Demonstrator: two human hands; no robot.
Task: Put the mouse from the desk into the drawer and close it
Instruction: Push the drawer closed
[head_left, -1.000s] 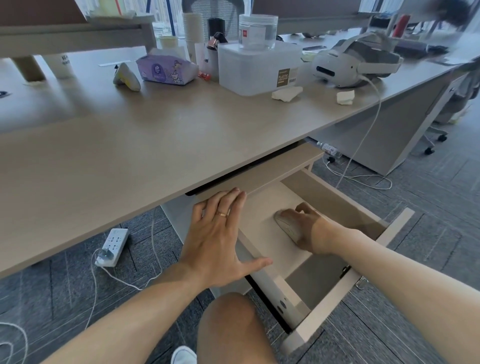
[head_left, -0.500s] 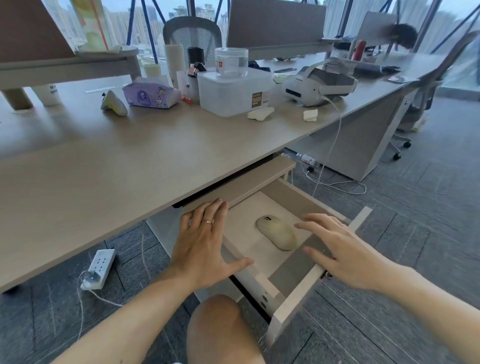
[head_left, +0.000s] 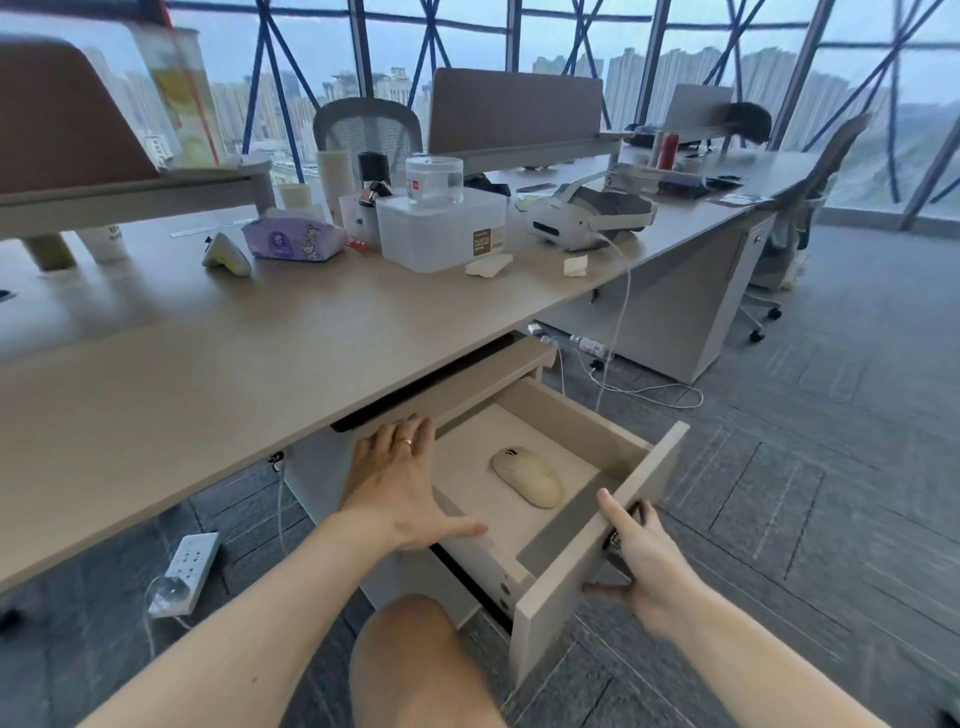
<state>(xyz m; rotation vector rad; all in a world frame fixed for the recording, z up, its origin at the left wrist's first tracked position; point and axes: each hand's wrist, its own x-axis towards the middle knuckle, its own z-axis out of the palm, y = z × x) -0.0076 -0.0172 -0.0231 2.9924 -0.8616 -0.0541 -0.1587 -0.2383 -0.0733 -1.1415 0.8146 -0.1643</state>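
A cream mouse (head_left: 528, 476) lies alone on the floor of the pulled-out drawer (head_left: 592, 551) under the desk (head_left: 218, 364). My left hand (head_left: 400, 483) rests flat on the drawer's left side wall, fingers spread and pointing toward the desk edge. My right hand (head_left: 639, 566) is at the drawer's front panel: the thumb lies along the panel's top edge and the fingers curl over its outer face near a small metal key. Neither hand touches the mouse.
On the desk stand a clear plastic box (head_left: 441, 234), a purple tissue pack (head_left: 293, 241), a white headset (head_left: 587, 215) with a dangling cable, and small items. A power strip (head_left: 184, 571) lies on the floor at left. My knee (head_left: 421, 660) is below the drawer.
My right hand let go of the mouse, drew back out of the drawer and now sits on the front panel. The left hand stayed put. The view tilted upward.
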